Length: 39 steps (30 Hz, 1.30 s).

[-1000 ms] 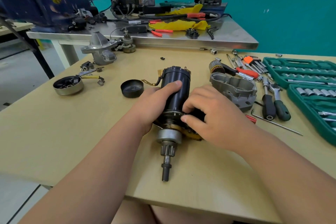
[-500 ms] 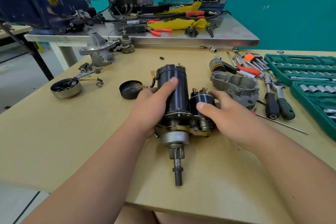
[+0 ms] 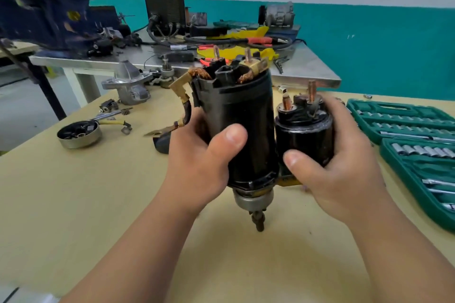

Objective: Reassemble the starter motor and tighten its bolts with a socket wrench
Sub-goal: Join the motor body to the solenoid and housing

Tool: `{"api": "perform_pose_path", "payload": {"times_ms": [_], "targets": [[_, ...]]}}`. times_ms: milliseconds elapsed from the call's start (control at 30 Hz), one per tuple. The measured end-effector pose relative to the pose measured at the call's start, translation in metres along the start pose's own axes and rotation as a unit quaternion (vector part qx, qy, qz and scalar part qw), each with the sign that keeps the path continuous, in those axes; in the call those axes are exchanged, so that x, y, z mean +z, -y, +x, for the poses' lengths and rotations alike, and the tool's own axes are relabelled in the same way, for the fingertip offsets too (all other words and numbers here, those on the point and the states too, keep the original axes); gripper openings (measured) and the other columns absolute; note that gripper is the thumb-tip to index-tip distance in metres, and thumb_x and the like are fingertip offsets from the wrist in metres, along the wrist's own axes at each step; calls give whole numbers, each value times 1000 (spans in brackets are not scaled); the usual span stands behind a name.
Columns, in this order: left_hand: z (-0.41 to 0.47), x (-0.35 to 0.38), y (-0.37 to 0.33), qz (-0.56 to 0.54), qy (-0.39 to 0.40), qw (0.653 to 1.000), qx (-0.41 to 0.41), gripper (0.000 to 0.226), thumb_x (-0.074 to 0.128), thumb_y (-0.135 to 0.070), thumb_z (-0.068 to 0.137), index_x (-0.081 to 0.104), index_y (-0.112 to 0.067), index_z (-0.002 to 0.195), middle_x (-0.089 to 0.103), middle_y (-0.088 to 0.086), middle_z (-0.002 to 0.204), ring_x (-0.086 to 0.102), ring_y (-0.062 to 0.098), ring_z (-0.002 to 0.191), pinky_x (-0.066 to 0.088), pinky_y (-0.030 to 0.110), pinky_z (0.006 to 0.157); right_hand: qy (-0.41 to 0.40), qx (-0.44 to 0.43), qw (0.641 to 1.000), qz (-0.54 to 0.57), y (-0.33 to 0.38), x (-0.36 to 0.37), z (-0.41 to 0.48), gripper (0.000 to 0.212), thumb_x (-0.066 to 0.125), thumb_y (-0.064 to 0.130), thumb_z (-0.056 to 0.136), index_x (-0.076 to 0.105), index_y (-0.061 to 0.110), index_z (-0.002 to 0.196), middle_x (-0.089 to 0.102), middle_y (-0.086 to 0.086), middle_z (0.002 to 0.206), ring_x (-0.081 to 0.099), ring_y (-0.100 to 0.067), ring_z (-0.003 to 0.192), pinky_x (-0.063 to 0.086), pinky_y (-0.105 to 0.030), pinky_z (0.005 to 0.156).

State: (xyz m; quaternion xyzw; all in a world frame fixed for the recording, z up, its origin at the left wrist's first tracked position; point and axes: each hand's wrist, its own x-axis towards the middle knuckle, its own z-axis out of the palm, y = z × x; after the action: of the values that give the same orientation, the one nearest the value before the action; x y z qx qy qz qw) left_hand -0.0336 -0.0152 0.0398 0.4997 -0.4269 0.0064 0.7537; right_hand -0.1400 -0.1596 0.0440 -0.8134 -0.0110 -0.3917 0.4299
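Note:
I hold the black starter motor body upright above the wooden table, its open brush end with copper windings and brass terminals on top, its pinion shaft pointing down. My left hand wraps the body's left side, thumb across the front. Beside it sits the smaller black solenoid with two copper studs, gripped by my right hand. The grey nose housing rests at the back left. Green socket set cases lie open at the right.
A round metal end cap with small parts lies at the left. A black cap peeks out behind my left hand. A steel bench behind carries a dark welder box, yellow cloth, cables and a blue vise.
The motor lay flat on the table with both hands on it. Now both hands have lifted it and stood it upright, shaft down, closer to the camera.

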Motion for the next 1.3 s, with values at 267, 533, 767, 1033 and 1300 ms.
{"api": "perform_pose_path", "payload": {"times_ms": [267,533,767,1033,1300], "targets": [[2,1,-6,-14,2,1000,-3,51,72,-73,64,74,-34,98,73,-9,99,70,11,97,55,22,75,7,6,1000,25,1,1,0,60,65,38,65,45,53,120,62,26,107,62,2,99,46,-5,71],[0,-3,-12,68,92,991,74,30,62,-57,83,68,-37,104,65,-37,107,59,-15,106,45,5,84,26,14,994,101,-9,1,-3,63,70,32,62,46,59,113,65,19,107,65,-9,99,51,-17,77],[7,-8,0,66,126,990,-9,36,65,-39,76,68,-29,111,72,-11,106,67,16,106,55,41,88,18,31,991,132,-13,3,-2,54,72,34,62,50,57,105,67,15,104,67,-9,95,52,-18,72],[7,-15,4,76,151,985,-42,47,80,-37,69,67,-21,111,73,5,106,68,30,103,52,41,83,37,22,987,152,-11,4,0,47,78,49,67,50,52,105,66,17,101,65,-5,92,51,-20,75],[-2,-18,-8,117,107,986,-49,84,56,-92,57,69,-27,110,71,-21,106,66,18,106,49,53,98,35,1,994,101,-9,9,-4,58,64,78,66,45,53,114,61,16,108,65,-12,94,54,-38,74]]}}
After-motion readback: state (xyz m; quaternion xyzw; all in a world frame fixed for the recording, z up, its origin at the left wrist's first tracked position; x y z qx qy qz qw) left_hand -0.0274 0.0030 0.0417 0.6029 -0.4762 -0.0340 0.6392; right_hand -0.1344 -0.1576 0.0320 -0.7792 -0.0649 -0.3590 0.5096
